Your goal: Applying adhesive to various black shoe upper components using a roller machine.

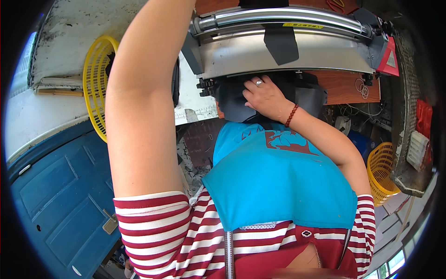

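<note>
My right hand (pixel 267 98), with a ring and a red bead bracelet at the wrist, lies on a pile of black sheet pieces (pixel 304 95). Its fingers are curled in against the black material, at the front edge of a roller machine (pixel 288 21). One dark, pointed flat piece (pixel 281 45) rests on the machine's sloping metal plate (pixel 232 51), below the shiny rollers. My left arm (pixel 144 93) stretches forward past the machine's left end, and its hand is beyond the upper edge of the view.
A yellow plastic basket (pixel 96 88) stands at the left, by a pale worktop (pixel 60 104). Another yellow basket (pixel 382 174) is low on the right. Blue panelled doors (pixel 55 200) fill the lower left. Loose white cord (pixel 362 88) lies on the reddish-brown board (pixel 343 87).
</note>
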Motion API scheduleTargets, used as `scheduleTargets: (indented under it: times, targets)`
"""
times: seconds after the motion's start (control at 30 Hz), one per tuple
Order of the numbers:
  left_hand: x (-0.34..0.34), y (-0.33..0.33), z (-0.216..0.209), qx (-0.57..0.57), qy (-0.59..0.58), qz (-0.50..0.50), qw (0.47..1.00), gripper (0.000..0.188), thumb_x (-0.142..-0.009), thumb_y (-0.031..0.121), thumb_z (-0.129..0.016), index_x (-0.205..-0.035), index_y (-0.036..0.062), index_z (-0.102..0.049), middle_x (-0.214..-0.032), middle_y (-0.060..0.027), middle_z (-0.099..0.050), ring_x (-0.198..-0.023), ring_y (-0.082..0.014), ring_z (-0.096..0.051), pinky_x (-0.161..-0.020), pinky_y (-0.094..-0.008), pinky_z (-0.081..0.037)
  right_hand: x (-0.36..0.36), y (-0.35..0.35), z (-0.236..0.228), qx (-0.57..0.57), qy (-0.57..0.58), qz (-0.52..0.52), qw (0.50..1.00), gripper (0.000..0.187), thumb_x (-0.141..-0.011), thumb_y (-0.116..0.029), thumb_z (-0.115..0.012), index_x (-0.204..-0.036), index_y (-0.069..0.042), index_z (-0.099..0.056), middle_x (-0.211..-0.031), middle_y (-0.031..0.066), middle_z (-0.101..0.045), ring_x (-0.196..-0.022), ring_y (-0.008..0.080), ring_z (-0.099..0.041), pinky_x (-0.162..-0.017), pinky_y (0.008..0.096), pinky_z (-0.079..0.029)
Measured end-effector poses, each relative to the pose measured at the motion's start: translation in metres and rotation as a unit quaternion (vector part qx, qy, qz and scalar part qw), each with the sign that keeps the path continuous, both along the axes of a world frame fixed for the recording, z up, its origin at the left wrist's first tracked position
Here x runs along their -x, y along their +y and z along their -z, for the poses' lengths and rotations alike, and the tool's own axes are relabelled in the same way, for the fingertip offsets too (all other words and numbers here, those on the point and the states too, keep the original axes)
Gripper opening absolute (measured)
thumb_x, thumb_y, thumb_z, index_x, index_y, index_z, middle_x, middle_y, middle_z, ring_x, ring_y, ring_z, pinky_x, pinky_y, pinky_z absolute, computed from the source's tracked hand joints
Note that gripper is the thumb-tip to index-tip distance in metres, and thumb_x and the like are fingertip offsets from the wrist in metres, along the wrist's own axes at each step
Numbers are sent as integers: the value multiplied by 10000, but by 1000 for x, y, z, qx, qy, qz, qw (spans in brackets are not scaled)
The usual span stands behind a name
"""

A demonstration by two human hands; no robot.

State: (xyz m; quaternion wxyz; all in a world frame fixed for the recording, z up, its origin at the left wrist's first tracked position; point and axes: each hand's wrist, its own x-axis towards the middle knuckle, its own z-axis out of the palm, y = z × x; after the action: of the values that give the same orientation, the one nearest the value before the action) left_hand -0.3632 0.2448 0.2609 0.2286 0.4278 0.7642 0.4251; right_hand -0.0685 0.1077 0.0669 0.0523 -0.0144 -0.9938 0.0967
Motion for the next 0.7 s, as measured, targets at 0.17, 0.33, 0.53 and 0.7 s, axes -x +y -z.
scheduleTargets:
  times: [0.17, 0.33, 0.53, 0.7]
  targets:
    - [33, -3, -38, -42, 4, -105, 994, 103, -926, 78, -618, -1027, 66, -637, -918, -99, -643, -725, -199, -612, -509, -360, -489, 1, 8, -15, 28, 68, -6, 997, 248, -789, -279, -798, -897, -94, -673, -986, 64, -627, -999, 256, -606, -910, 401, -472]
    - [63, -21, -79, -95, -70, -50, 992, 251, -935, -13, -520, -1116, 84, -664, -928, -79, -662, -747, -198, -621, -526, -360, -502, -35, 34, -64, 503, 144, 217, 824, 165, -930, -87, -714, -1080, -40, -663, -799, 21, -664, -738, 94, -611, -720, 256, -476]
    - [51, 7, -49, -121, 207, 24, 971, 348, -893, -57, -436, -806, 30, -762, -755, -120, -698, -663, -237, -662, -505, -344, -537, -49, 76, -67, 601, 149, 343, 707, 173, -990, -95, -654, -1134, 0, -668, -883, 13, -697, -824, 59, -628, -756, 226, -497]
    - [-26, 7, 81, 42, 363, 203, 909, 237, -849, 216, -637, -817, 25, -774, -910, -211, -758, -843, -339, -744, -757, -425, -588, -20, 102, -53, 598, 169, 342, 705, 177, -1002, -88, -627, -1120, 25, -696, -954, 33, -720, -869, 75, -642, -784, 239, -512]
